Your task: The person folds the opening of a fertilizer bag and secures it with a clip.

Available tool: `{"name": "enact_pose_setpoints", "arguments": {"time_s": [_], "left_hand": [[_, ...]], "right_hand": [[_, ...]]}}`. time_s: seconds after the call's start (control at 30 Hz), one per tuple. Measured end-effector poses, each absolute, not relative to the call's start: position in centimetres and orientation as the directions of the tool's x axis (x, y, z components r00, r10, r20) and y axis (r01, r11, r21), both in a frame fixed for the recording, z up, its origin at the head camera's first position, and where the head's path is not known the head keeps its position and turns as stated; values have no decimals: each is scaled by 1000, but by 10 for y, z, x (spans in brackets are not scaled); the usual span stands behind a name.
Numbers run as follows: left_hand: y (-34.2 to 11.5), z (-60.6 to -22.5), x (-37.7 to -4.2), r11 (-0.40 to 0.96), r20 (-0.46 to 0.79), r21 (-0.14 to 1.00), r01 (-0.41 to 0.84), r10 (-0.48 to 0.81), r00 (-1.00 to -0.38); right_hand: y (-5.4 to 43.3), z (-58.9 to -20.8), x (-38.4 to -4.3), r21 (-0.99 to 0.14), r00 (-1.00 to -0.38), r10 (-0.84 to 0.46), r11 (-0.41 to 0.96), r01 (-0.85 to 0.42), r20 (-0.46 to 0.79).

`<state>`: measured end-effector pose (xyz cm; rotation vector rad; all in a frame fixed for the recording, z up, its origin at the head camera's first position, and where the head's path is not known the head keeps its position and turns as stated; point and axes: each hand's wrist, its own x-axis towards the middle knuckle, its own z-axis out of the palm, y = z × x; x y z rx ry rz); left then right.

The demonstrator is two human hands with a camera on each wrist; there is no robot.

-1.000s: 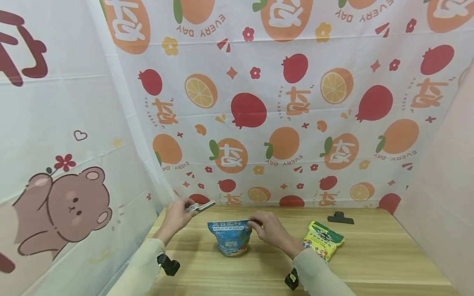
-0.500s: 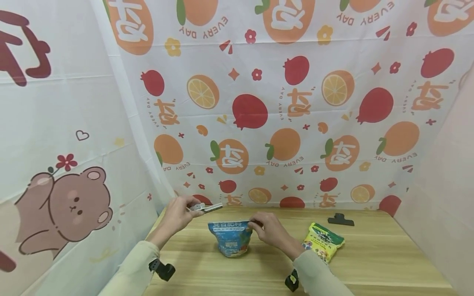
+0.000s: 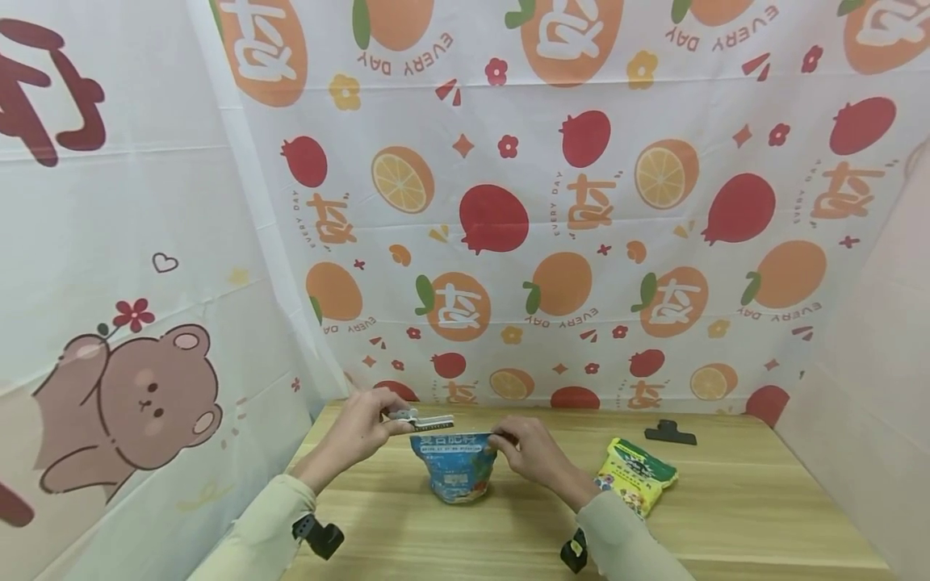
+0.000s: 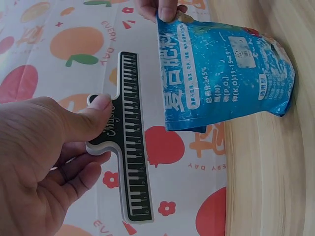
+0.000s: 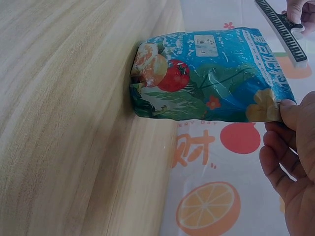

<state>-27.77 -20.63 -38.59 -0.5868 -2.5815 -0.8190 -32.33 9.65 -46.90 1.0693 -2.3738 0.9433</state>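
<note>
A blue fertilizer bag (image 3: 456, 468) stands upright on the wooden table, vegetables printed on its front. My right hand (image 3: 534, 452) pinches the bag's top right corner between thumb and fingers. With thumb and fingers my left hand (image 3: 361, 428) holds a bag clip (image 4: 134, 137) by its handle; its long bar carries a piano-key print and the word "Music". In the left wrist view the clip is beside the bag's top edge, apart from it. The right wrist view shows the bag's printed tomato (image 5: 175, 75) and the clip just beyond the top edge.
To the right, a yellow and green packet (image 3: 636, 474) lies on the table (image 3: 763, 500), partly behind the right forearm. Farther back lies a black clip (image 3: 670, 432). Fruit-printed cloth (image 3: 494, 218) hangs behind the table, and a bear-printed cloth (image 3: 156, 395) at the left.
My left hand has carried the clip rightward and slightly down, toward the bag's top edge, and the clip's bar has turned nearly level. My right hand keeps its pinch on the bag.
</note>
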Motion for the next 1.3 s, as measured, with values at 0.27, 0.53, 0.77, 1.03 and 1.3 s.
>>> {"name": "enact_pose_setpoints", "arguments": {"time_s": [0.27,0.53,0.77,1.03,1.3], "left_hand": [[-207,-389,-281,746,495,393,538,321,-807],[-207,-395,-285,757,471,398,518,316,-823],[-205,-401,-289,744,449,418,521,330,-830],[-196,-404,-290,736,462,416,534,335,-821],[-190,-407,-293,702,472,426,571,366,-802]], "right_hand": [[97,-471,-325,-403,-633,-519,493,-771,575],[97,-470,-324,-397,-619,-514,483,-781,593],[98,-471,-325,-396,-621,-506,487,-779,599],[99,-468,-325,-380,-615,-501,497,-780,609],[98,-469,-323,-373,-605,-514,488,-789,608]]}}
